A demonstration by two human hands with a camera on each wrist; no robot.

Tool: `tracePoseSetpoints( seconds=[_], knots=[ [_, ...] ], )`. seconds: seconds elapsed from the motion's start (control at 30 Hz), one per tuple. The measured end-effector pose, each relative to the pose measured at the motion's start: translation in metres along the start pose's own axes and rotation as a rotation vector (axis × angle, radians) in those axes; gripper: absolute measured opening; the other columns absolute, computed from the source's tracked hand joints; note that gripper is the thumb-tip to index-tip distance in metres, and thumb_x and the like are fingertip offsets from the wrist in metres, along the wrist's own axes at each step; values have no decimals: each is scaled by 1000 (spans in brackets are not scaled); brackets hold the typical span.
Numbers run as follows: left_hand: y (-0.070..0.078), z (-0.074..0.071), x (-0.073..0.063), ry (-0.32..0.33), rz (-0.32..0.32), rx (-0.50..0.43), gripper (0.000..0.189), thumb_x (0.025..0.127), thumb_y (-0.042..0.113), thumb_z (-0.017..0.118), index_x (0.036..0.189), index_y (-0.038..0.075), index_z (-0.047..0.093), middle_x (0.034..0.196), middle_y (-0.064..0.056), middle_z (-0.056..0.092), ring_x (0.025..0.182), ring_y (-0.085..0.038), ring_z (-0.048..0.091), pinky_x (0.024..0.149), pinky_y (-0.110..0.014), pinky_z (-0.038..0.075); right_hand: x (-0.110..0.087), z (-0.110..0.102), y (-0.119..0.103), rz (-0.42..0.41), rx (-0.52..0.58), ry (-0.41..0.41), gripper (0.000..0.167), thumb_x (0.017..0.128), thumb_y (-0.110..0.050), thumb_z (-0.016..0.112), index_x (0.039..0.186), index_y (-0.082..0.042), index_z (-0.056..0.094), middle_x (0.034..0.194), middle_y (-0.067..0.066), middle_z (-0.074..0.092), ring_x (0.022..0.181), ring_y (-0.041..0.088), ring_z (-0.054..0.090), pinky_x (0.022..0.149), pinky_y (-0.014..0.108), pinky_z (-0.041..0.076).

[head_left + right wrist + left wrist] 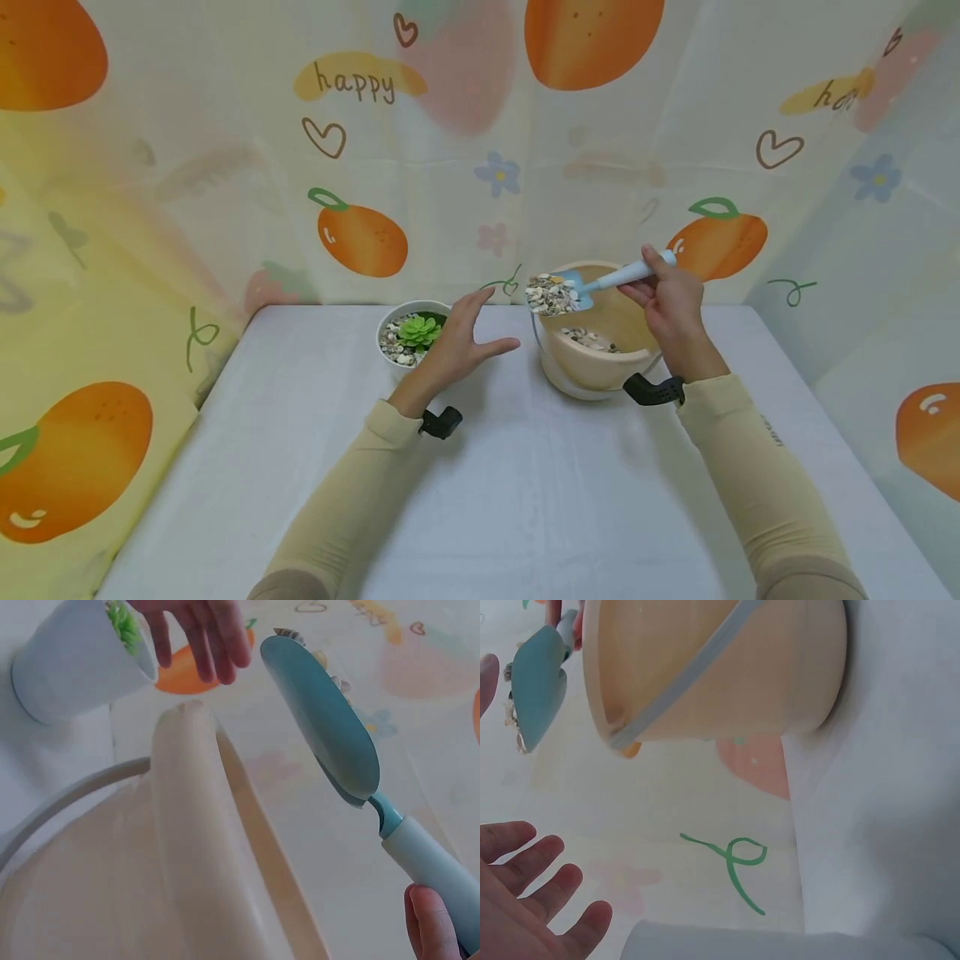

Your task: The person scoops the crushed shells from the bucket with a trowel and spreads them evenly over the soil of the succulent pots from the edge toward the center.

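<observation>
My right hand (675,312) grips the pale handle of a small blue shovel (326,720), its blade heaped with pebbles and shells (552,295). The blade hangs over the left rim of a beige bucket (562,367), which has more pebbles (592,339) inside. My left hand (461,337) is raised between the bucket and a white pot (386,321), fingers extended and thumb apart, holding nothing. In the pot, a green succulent (420,332) stands among pebbles; the left hand hides part of its right side in the head view.
A grey handle (694,675) hangs across the side of the bucket. Both containers stand near the back edge of a table covered in white cloth (510,500). Behind them rises a curtain (450,217) printed with oranges, hearts and flowers.
</observation>
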State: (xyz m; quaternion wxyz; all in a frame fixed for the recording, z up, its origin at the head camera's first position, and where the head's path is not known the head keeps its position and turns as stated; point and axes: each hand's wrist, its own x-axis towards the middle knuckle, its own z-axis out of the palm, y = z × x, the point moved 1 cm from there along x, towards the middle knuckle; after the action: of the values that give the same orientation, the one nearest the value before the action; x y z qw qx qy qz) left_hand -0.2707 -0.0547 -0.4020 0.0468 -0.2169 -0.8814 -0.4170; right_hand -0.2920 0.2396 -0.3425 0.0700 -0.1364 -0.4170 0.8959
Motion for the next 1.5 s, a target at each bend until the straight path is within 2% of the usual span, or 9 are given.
tracePoseSetpoints(
  seconds=[0.37, 0.67, 0.87, 1.0, 1.17, 1.37, 1.5],
  knots=[
    [-9, -24, -7, 51, 15, -17, 88, 83, 35, 77, 151, 5, 30, 156, -14, 31, 144, -33, 29, 116, -54, 29, -3, 15, 18, -2, -15, -2, 22, 84, -17, 75, 93, -3, 61, 69, 8, 66, 68, 22, 74, 64, 36, 58],
    [-24, -45, -16, 63, -27, -50, 91, 81, 36, 79, 153, 12, 29, 159, -11, 26, 146, -32, 23, 115, -59, 27, -4, 27, 36, 7, -44, -22, 19, 88, -18, 71, 92, -2, 62, 72, 8, 68, 67, 19, 74, 65, 33, 59],
    [-38, -58, -25, 71, -79, -8, 95, 78, 42, 80, 153, 16, 28, 160, -10, 23, 147, -33, 23, 114, -61, 27, -4, 41, 49, 30, -32, -15, 16, 89, -16, 69, 91, -3, 62, 71, 8, 68, 66, 20, 73, 64, 35, 60],
    [-46, -66, -30, 72, -103, -5, 99, 77, 45, 80, 154, 15, 26, 161, -11, 21, 147, -34, 23, 115, -61, 27, -3, 50, 58, 28, -54, -16, 15, 91, -16, 68, 90, -3, 61, 72, 8, 66, 70, 21, 74, 66, 36, 59],
    [-55, -76, -35, 79, -111, -17, 99, 78, 40, 81, 154, 13, 24, 161, -14, 19, 147, -36, 23, 115, -61, 25, -3, 60, 67, 16, -71, -18, 15, 92, -15, 66, 89, -2, 59, 71, 7, 63, 68, 19, 72, 64, 36, 59],
    [-68, -83, -38, 55, -161, -22, 101, 79, 41, 79, 156, 15, 19, 162, -13, 14, 148, -37, 18, 115, -64, 21, -5, 71, 80, 1, -120, -16, 15, 94, -15, 64, 90, -3, 57, 73, 5, 62, 66, 16, 70, 61, 32, 60],
    [-79, -84, -39, 43, -191, -46, 103, 80, 41, 79, 157, 14, 16, 163, -14, 13, 149, -37, 16, 116, -65, 19, -7, 80, 89, 6, -168, -28, 16, 94, -17, 63, 93, -4, 56, 80, 6, 61, 69, 16, 70, 63, 31, 60]
  ],
)
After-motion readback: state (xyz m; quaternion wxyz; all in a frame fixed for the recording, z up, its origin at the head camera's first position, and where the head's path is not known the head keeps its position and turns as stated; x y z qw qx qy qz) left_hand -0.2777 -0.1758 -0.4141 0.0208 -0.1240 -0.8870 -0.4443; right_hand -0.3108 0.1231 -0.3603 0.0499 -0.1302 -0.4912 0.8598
